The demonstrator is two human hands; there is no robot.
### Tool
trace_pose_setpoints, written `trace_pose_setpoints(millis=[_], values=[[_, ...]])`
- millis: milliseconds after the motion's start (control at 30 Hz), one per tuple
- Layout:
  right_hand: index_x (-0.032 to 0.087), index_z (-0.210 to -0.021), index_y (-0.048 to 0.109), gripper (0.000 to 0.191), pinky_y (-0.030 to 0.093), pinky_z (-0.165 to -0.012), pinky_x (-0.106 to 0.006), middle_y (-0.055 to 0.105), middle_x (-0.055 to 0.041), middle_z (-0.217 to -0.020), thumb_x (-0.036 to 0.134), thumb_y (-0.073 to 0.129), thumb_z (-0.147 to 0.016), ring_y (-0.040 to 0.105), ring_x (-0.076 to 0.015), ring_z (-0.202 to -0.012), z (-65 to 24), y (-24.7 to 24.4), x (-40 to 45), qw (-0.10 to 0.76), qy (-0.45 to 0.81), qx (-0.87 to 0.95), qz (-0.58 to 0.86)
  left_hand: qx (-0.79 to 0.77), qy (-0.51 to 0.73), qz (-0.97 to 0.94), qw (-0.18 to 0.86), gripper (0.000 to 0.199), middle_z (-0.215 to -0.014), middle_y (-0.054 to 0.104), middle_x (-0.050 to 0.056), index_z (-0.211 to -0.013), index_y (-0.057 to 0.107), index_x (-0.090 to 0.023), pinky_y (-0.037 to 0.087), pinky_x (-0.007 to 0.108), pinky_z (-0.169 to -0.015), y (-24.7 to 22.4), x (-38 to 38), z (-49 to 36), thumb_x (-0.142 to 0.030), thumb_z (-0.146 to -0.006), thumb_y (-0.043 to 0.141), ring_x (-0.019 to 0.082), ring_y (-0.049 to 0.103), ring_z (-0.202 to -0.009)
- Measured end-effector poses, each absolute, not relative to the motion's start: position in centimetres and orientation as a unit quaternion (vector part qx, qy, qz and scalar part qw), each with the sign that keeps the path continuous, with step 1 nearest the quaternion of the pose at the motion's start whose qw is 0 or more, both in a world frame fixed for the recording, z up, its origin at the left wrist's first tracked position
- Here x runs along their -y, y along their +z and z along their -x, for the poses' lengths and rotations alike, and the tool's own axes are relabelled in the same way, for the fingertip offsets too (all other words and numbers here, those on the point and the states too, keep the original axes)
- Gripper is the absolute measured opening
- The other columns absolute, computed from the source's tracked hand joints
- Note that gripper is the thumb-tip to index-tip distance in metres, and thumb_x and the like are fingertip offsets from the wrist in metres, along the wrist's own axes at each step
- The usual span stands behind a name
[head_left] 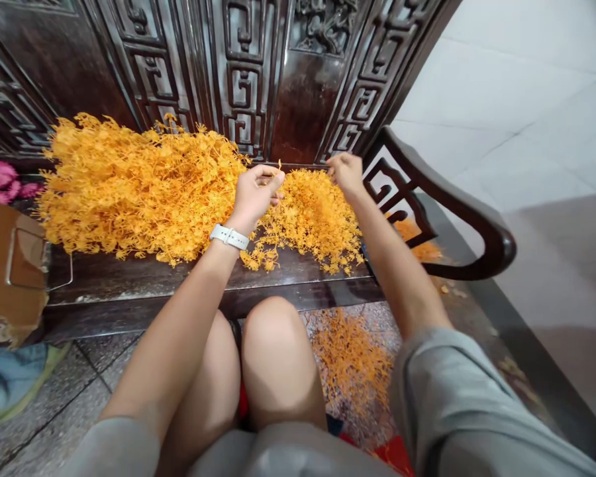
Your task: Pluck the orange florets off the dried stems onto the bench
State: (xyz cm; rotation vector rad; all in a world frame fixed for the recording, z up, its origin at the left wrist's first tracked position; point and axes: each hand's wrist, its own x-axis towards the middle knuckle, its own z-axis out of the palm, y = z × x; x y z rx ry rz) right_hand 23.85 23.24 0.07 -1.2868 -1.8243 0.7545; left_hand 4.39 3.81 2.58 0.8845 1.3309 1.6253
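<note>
A big heap of orange-yellow artificial flower sprigs [144, 192] covers the left part of a dark wooden bench [129, 281]. To its right lies a smaller pile of the same sprigs [322, 218]. Between the two, my left hand [259, 193], with a white watch on its wrist, pinches a thin orange piece whose tip sticks up above the thumb. My right hand [346, 173] is over the back right edge of the smaller pile, its fingers bent together and slightly blurred; anything between them is too small to make out.
The bench's carved back [302, 106] rises behind the piles, and its curved armrest [487, 245] is at the right. A cardboard box [10, 258] and pink flowers [2, 182] are at the left. Orange stems [352, 358] lie on the floor beside my knees.
</note>
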Motion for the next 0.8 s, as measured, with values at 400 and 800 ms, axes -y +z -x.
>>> trace_pose_setpoints(millis=[400, 800], values=[[0.023, -0.083, 0.062, 0.028, 0.048, -0.064, -0.027, 0.062, -0.0011, -0.076, 0.045, 0.074, -0.095, 0.055, -0.0138, -0.068, -16.0, 3.0, 0.5, 0.428, 0.477, 0.717, 0.274, -0.532, 0.732, -0.276, 0.325, 0.006, -0.083, 0.072, 0.003, -0.090, 0.069, -0.021, 0.050, 0.025, -0.063, 2.7, -3.3, -2.2, -0.020, -0.094, 0.073, 0.013, 0.069, -0.070], [0.023, -0.084, 0.063, 0.033, 0.051, -0.056, -0.029, 0.067, -0.0053, -0.070, 0.054, 0.067, -0.094, 0.058, -0.0178, -0.065, -18.0, 6.1, -0.2, 0.374, 0.673, 0.600, 0.218, -0.471, 0.743, -0.245, 0.407, 0.014, -0.079, 0.069, 0.000, -0.088, 0.067, -0.022, 0.049, 0.025, -0.061, 2.6, -1.4, -0.1, -0.027, -0.087, 0.080, 0.010, 0.064, -0.061]])
